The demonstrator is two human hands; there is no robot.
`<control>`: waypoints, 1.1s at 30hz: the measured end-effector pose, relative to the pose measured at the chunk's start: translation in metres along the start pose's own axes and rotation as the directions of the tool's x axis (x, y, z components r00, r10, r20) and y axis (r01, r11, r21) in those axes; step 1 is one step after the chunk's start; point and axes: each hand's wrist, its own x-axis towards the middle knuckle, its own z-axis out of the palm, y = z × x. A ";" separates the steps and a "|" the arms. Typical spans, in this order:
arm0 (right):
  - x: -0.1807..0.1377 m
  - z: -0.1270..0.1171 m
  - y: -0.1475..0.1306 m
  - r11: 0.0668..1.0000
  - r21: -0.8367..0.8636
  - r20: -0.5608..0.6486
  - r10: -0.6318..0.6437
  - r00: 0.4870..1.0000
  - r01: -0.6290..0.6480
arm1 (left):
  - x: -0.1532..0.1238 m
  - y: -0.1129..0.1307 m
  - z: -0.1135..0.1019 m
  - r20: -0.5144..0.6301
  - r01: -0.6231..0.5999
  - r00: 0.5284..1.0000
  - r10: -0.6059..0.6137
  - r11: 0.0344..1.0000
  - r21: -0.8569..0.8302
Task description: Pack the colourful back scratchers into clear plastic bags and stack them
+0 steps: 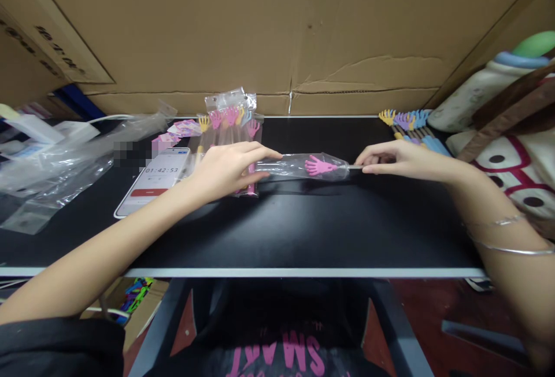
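A pink hand-shaped back scratcher lies level above the black table, its head inside a clear plastic bag. My right hand pinches the scratcher's thin metal shaft just outside the bag's mouth; the handle end is hidden behind the hand. On the left, my left hand grips the bag between thumb and fingers. Beneath and behind that hand are several bagged back scratchers with pink, yellow and blue heads. Loose back scratchers in yellow, purple and blue lie beyond my right hand.
A phone showing a timer lies left, near pink printed cards and a heap of clear bags. A bottle and a plush-faced bag stand right. Cardboard walls the back. An open carton sits below the table.
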 end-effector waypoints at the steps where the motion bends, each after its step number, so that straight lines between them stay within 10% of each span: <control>1: 0.001 0.002 -0.002 1.000 0.008 -0.004 -0.004 1.000 0.004 | 0.000 0.000 0.000 0.002 0.001 1.000 -0.001 1.000 -0.006; 33: 0.015 0.033 -0.025 0.992 0.017 -0.121 -0.124 0.985 0.127 | -0.001 0.002 0.005 -0.034 -0.154 0.988 0.154 0.988 -0.003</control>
